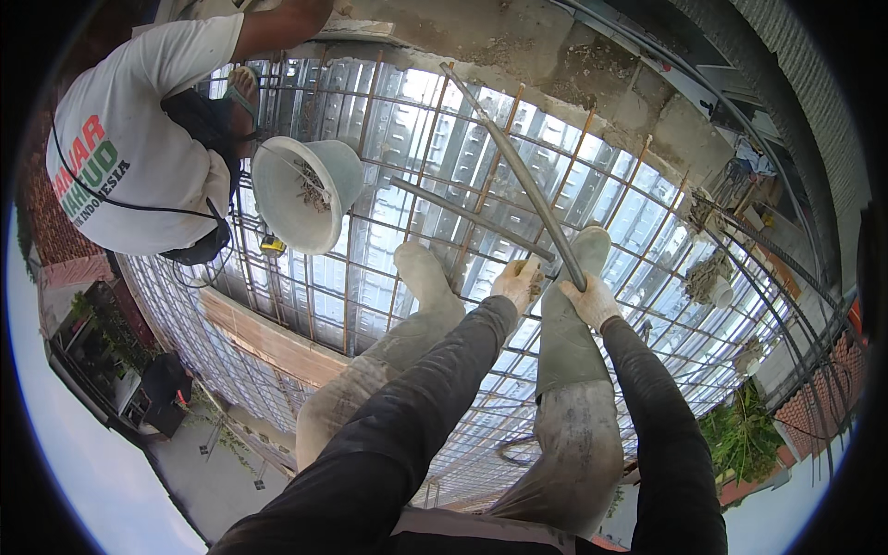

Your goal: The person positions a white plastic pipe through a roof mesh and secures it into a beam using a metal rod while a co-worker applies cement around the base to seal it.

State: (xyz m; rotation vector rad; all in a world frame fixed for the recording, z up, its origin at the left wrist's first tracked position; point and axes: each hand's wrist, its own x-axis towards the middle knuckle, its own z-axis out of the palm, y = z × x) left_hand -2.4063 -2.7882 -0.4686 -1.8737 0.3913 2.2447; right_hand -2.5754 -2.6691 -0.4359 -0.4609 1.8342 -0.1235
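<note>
My right hand (592,302), in a pale glove, is wrapped round the lower end of a long, slightly bent grey pipe (518,166). That pipe slants up and left over the steel mesh. Just left of it, my left hand (519,283) is closed, fingers curled, beside the near end of a thinner grey bar (467,215). Whether the fingers grip that bar or a small piece next to it, I cannot tell. Both hands are above the rebar grid (416,199), between my booted legs.
Corrugated metal decking (398,111) lies beneath the rebar. A pale bucket (310,194) with debris inside stands at left, near a crouching co-worker (148,139) in a white shirt. A timber plank (268,338) crosses the left side. Bent rebar ends and black cables (786,250) stick out at right.
</note>
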